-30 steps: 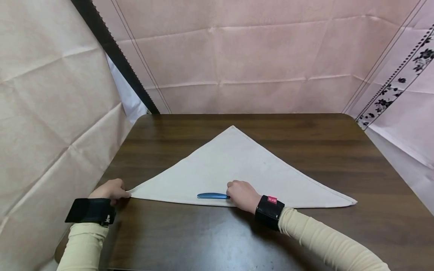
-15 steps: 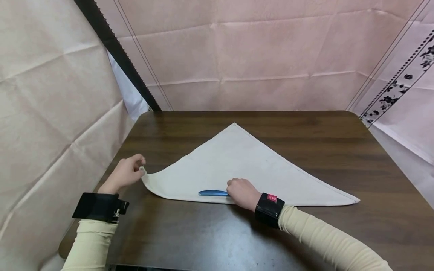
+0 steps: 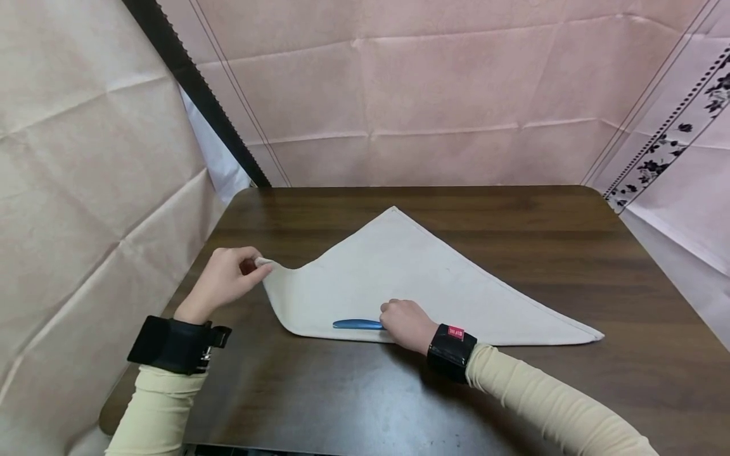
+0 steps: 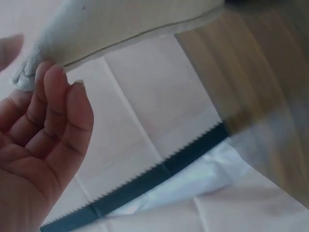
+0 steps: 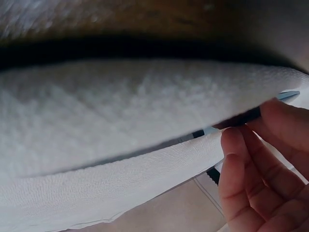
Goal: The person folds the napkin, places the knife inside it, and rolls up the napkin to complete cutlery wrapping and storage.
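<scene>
Left corner (image 3: pixel 263 261) of the white cloth (image 3: pixel 365 278) has come further up and inward; the left hand (image 3: pixel 225 278) pinches it clear of the table (image 3: pixel 319 399). The right hand (image 3: pixel 409 328) grips one end of a blue utensil (image 3: pixel 356 324) lying just inside the cloth's near edge. Holding that utensil steady should keep the cloth from dragging; light tension on the corner should let the loose curve below it lie crease-free. Beyond, the right point and far peak lie flat on the table.
</scene>
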Tool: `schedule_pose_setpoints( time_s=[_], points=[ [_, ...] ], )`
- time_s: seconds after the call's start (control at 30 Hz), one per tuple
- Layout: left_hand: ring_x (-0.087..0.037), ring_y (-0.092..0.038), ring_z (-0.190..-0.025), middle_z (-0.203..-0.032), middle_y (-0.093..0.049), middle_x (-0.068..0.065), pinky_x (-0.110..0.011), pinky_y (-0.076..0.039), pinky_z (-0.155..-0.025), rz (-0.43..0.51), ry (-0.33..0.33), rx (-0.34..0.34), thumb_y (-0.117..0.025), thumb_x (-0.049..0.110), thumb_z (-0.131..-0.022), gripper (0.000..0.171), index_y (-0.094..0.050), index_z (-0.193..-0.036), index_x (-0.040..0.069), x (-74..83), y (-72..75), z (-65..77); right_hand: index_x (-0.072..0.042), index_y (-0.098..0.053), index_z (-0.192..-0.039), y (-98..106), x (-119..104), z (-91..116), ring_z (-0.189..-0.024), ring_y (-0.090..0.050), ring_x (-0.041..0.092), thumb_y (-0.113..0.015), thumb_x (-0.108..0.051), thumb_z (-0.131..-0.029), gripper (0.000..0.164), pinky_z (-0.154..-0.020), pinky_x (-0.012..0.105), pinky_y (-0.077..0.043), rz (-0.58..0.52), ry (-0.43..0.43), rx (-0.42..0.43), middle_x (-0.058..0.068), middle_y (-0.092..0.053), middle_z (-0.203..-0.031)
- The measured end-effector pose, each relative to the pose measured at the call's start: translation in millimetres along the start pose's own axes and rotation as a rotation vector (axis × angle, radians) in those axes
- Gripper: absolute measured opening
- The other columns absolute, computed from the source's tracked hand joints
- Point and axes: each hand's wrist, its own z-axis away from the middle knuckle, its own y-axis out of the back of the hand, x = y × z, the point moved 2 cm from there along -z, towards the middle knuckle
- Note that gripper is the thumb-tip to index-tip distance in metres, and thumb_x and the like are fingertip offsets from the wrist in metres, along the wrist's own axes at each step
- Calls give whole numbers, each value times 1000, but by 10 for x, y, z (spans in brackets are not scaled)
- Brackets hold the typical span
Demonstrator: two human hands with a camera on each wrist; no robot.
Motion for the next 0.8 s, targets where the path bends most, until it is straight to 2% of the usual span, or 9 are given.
schedule_pose_setpoints(
  time_s=[0.17, 0.27, 0.37, 0.47, 0.63, 0.8],
  points=[
    [-8, -39, -50, -56, -45, 6, -24, -35, -48, 16, -86, 54, -68, 6, -79, 13, -60, -69, 8, 220, -26, -121, -6, -71, -76, -4, 1, 9, -58, -49, 11, -66, -6, -80, 6, -51, 22, -41, 20, 10, 10, 0, -55, -64],
    [-9, -41, -51, -58, -46, 4, -25, -36, -49, 25, -133, 91, -66, 3, -80, 8, -60, -75, 5, 369, -38, -202, -6, -71, -75, 1, 0, 19, -58, -50, 11, -66, -5, -80, 7, -50, 22, -41, 18, 12, 19, 0, -55, -64],
    [-11, -44, -52, -60, -47, 1, -26, -39, -49, 50, -177, 101, -64, 0, -80, 6, -60, -83, 2, 523, -74, -290, -6, -71, -75, -2, 6, 30, -57, -49, 11, -66, -5, -79, 6, -50, 22, -41, 23, 9, 29, 0, -55, -63],
    [-11, -44, -52, -60, -48, 1, -25, -40, -50, 80, -207, 85, -62, -1, -81, 8, -60, -88, 1, 655, -151, -367, -6, -71, -74, -17, 12, 42, -57, -49, 11, -67, -5, -78, 5, -50, 22, -42, 36, 7, 39, 0, -54, -63],
    [-12, -44, -53, -62, -52, 0, -24, -39, -50, 146, -232, 39, -61, -1, -82, 6, -62, -86, 2, 843, -326, -457, -7, -70, -73, -36, 12, 64, -59, -49, 11, -68, -5, -77, 5, -50, 22, -42, 32, 6, 49, -1, -53, -64],
    [-10, -45, -55, -63, -53, 0, -22, -41, -51, 184, -240, -32, -62, 1, -83, 5, -62, -87, 3, 1006, -529, -517, -7, -69, -73, -7, 35, 92, -60, -47, 11, -67, -6, -76, 4, -50, 22, -41, -88, -19, 24, -1, -51, -66]
  ],
)
